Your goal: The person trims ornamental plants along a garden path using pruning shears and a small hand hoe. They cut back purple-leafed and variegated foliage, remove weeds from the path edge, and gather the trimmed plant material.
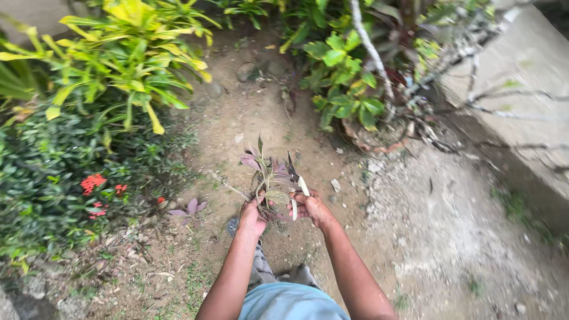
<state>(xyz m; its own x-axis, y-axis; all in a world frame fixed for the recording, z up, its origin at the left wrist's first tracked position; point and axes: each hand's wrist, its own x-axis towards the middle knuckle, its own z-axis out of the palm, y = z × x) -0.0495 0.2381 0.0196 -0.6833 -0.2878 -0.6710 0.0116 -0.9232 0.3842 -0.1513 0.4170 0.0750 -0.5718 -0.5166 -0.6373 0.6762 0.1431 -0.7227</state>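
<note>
My left hand (pixel 252 217) grips the base of a small uprooted plant (pixel 268 175) with purple-green pointed leaves, held upright in front of me. My right hand (pixel 311 207) holds a pair of garden shears (pixel 298 184) with pale handles and dark blades pointing up, right beside the plant's stems. Both hands are close together above bare soil, almost touching around the plant's lower part. Whether the blades are touching a stem I cannot tell.
A yellow-green leafy shrub (pixel 127 56) and a low bush with red flowers (pixel 92 184) fill the left side. A green shrub with a pale branch (pixel 347 77) stands at the back. A concrete slab (pixel 521 77) rises on the right. A small purple seedling (pixel 189 208) grows in the dirt path (pixel 249 112).
</note>
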